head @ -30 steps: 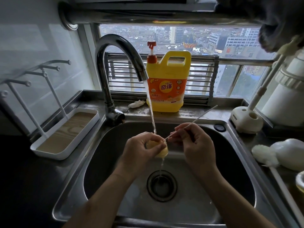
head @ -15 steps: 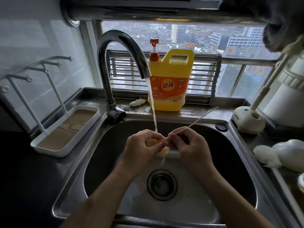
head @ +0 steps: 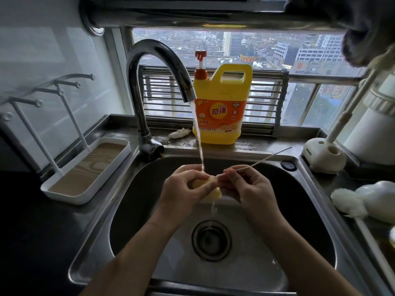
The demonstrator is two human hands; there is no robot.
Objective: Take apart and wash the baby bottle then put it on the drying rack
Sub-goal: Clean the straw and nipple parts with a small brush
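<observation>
Over the steel sink (head: pixel 312 210), my left hand (head: pixel 181 189) grips a small yellowish bottle nipple (head: pixel 210 189) under the running water from the faucet (head: pixel 149 60). My right hand (head: pixel 245 184) pinches a thin white straw brush (head: pixel 267 159), whose near end meets the nipple while its far end slants up to the right. The white drying rack (head: pixel 85 169) with upright pegs stands on the counter left of the sink. A large white bottle brush (head: pixel 348 204) and a pale bottle part (head: pixel 380 199) lie on the right counter.
A yellow dish-soap jug (head: pixel 222 107) with a red pump stands on the ledge behind the sink. A white brush stand (head: pixel 324 157) sits at the back right, with a white appliance (head: pixel 376 129) beside it. The drain (head: pixel 211 240) lies below my hands.
Both hands stay under the water stream, holding the nipple and thin brush. The camera view has shifted slightly; the hands have barely moved.
</observation>
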